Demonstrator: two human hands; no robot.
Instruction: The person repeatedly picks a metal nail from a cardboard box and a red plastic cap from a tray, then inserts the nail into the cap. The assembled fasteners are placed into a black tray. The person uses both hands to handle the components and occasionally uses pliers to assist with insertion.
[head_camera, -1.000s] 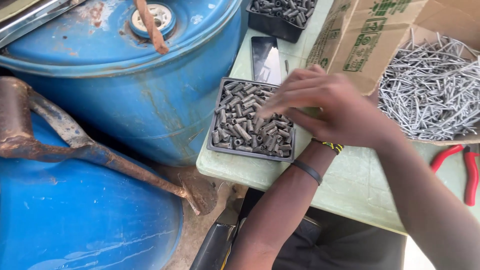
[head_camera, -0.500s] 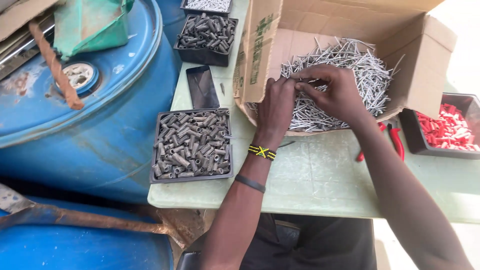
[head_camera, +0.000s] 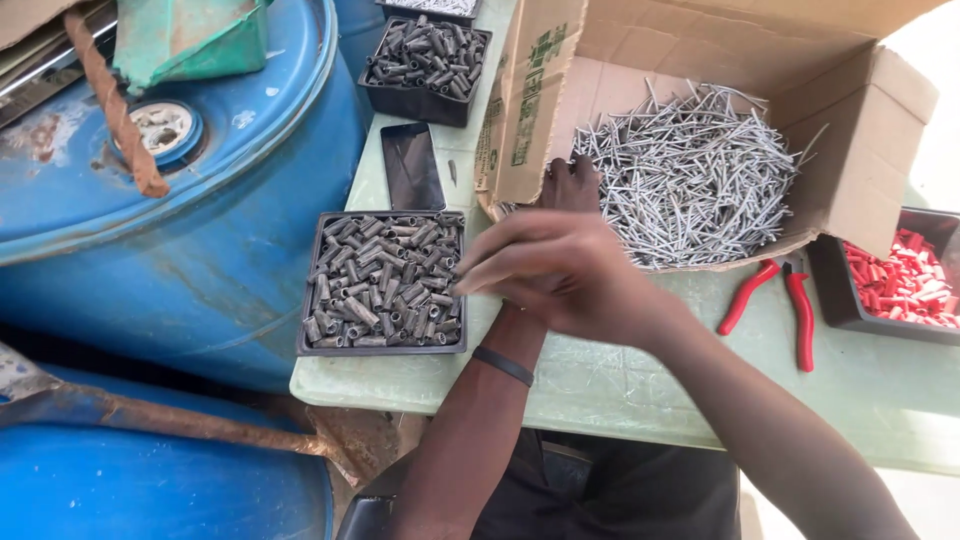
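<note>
- My right hand (head_camera: 560, 275) stretches leftward, fingers pinched together at the right rim of the black tray (head_camera: 383, 283) of metal sleeves, near the table's front edge.
- My left hand (head_camera: 570, 185) reaches into the cardboard box (head_camera: 850, 120); I cannot tell its grip.

The right hand (head_camera: 560, 275) extends leftward across the body, palm down, with its fingers (head_camera: 490, 262) held together and pointing left, and its forearm runs back to the near right corner. The left hand (head_camera: 570, 185) lies farther away, largely hidden behind the right hand, fingers curled downward. The left forearm rises from the near edge, a dark band at the wrist.
</note>
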